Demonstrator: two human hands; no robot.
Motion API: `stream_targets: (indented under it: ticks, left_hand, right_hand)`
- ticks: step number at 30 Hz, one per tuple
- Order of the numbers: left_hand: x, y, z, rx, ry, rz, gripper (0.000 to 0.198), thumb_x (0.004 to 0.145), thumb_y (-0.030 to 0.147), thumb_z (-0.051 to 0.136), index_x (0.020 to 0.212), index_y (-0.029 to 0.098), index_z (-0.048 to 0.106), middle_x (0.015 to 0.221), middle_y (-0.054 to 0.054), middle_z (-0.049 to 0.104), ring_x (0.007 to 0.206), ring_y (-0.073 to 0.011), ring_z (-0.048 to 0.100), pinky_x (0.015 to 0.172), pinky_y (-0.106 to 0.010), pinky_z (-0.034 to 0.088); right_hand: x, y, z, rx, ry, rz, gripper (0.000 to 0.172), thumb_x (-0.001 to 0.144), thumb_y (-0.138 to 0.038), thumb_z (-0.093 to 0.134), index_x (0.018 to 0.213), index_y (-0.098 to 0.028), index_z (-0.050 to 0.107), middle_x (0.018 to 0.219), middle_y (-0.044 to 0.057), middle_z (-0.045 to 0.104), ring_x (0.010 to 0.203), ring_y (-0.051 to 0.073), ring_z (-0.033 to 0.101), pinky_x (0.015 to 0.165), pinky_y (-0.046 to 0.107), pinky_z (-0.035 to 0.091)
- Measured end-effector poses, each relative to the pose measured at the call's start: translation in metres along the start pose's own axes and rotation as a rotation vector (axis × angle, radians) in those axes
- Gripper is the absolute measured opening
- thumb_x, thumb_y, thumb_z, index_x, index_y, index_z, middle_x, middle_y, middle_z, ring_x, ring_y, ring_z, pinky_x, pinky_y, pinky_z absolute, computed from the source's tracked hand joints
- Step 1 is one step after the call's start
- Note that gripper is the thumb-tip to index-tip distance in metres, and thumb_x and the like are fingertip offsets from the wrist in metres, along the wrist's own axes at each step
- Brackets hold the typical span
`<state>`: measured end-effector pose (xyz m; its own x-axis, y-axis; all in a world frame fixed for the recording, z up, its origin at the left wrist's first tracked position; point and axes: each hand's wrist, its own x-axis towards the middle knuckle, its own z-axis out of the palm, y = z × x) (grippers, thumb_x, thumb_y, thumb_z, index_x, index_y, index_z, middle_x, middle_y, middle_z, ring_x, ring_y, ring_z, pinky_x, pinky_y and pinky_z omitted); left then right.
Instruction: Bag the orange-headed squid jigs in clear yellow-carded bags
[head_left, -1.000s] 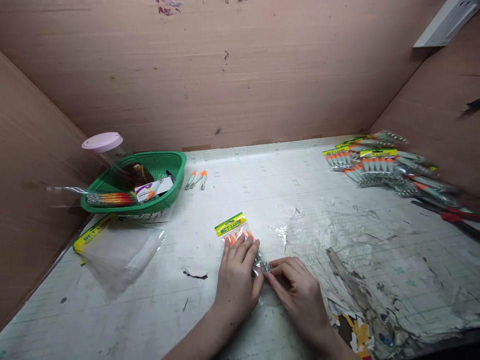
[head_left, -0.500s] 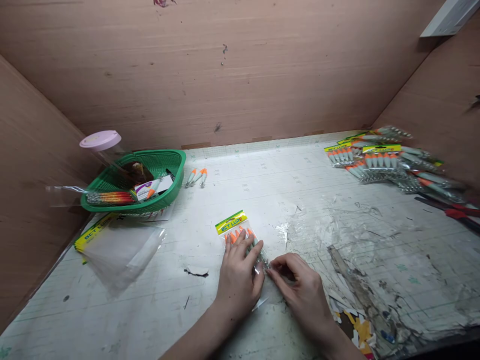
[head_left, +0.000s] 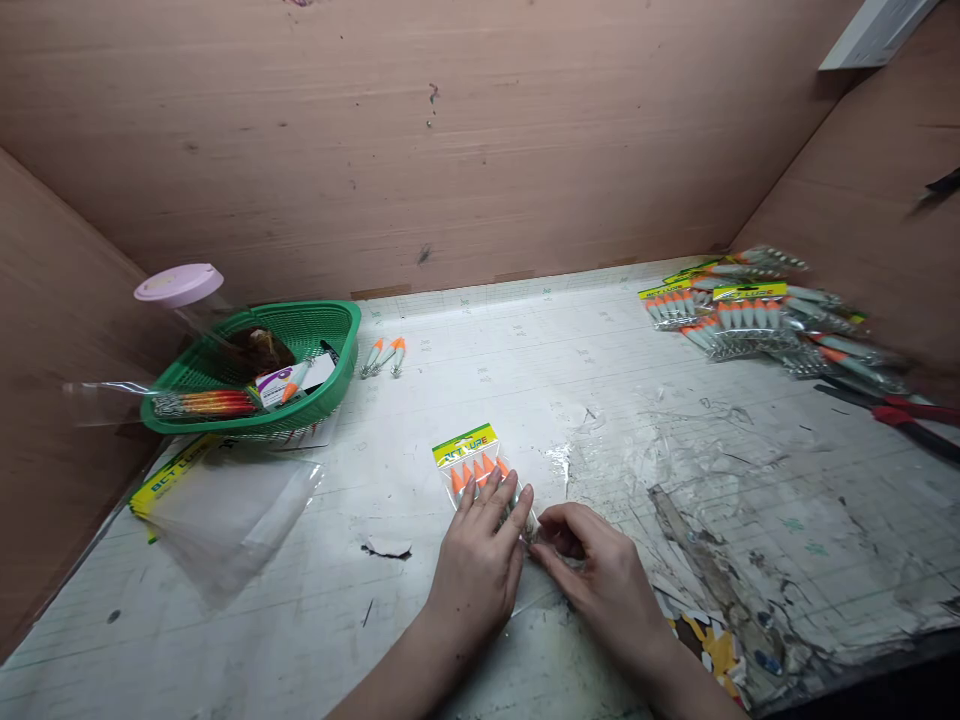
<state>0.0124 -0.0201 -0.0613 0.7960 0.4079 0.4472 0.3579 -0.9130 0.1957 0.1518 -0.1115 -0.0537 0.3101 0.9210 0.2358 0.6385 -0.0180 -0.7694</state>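
A clear plastic bag of fishing lures [head_left: 465, 455] with a yellow and green header lies at a slant on the worktop in front of me. Several orange-tipped, pale-bodied lures show inside it. My left hand [head_left: 480, 545] rests flat across the bag's middle with its fingers stretched out, covering the lures' bodies. At the lower right corner of the bag, thumb and forefinger of my right hand [head_left: 596, 555] pinch the plastic by the hooks. The exact spot of that pinch is partly hidden.
Beyond the bag lie a few loose lures [head_left: 385, 357]. A green basket [head_left: 352, 345] stands left, holding a pink-lidded cup [head_left: 180, 285]; flat empty bags [head_left: 225, 510] lie before it. Filled lure bags [head_left: 750, 315] are heaped back right near red-and-black pliers [head_left: 900, 412].
My left hand has slid slightly down the bag, uncovering more orange tips. My right hand keeps its pinch at the lower corner. The camera view has shifted a little.
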Motion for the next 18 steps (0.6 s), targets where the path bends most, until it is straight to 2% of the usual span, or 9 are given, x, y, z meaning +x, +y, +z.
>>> stream_targets:
  ticks: [5, 9, 13, 18]
  left_hand:
    - [-0.0004, -0.0003, -0.0025, -0.013, -0.037, -0.001, 0.046, 0.086, 0.010, 0.038, 0.130, 0.008, 0.048, 0.133, -0.019, 0.053, 0.128, -0.0314, 0.045, 0.098, -0.053, 0.045]
    - [0.0015, 0.0011, -0.0026, -0.027, -0.024, -0.014, 0.042, 0.086, 0.010, 0.040, 0.125, 0.009, 0.052, 0.129, -0.018, 0.057, 0.123, -0.0315, 0.050, 0.099, -0.055, 0.044]
    - [0.0049, 0.0058, -0.0037, -0.125, -0.003, -0.147, 0.040, 0.085, 0.007, 0.040, 0.122, 0.013, 0.055, 0.122, -0.015, 0.061, 0.118, -0.0273, 0.055, 0.104, -0.060, 0.035]
    - [0.0070, 0.0086, -0.0050, -0.238, 0.047, -0.334, 0.048, 0.079, 0.007, 0.044, 0.125, 0.016, 0.051, 0.125, -0.014, 0.058, 0.123, -0.0259, 0.049, 0.106, -0.058, 0.032]
  right_hand:
    - [0.0030, -0.0018, 0.0005, -0.060, 0.011, -0.063, 0.007, 0.082, -0.015, 0.051, 0.085, -0.020, 0.054, 0.073, 0.001, 0.060, 0.063, 0.015, 0.056, 0.056, 0.025, 0.046]
    - [0.0031, -0.0029, 0.0001, -0.122, 0.021, -0.135, 0.008, 0.084, -0.014, 0.048, 0.085, -0.020, 0.053, 0.073, 0.002, 0.059, 0.065, 0.015, 0.057, 0.057, 0.024, 0.046]
    - [0.0031, -0.0033, 0.0005, -0.160, 0.000, -0.167, 0.009, 0.083, -0.012, 0.047, 0.084, -0.020, 0.052, 0.072, 0.002, 0.058, 0.064, 0.015, 0.055, 0.056, 0.025, 0.044]
    - [0.0036, -0.0037, 0.0038, -0.180, 0.010, -0.190, 0.010, 0.085, -0.012, 0.046, 0.084, -0.020, 0.051, 0.072, 0.002, 0.057, 0.064, 0.015, 0.054, 0.057, 0.025, 0.043]
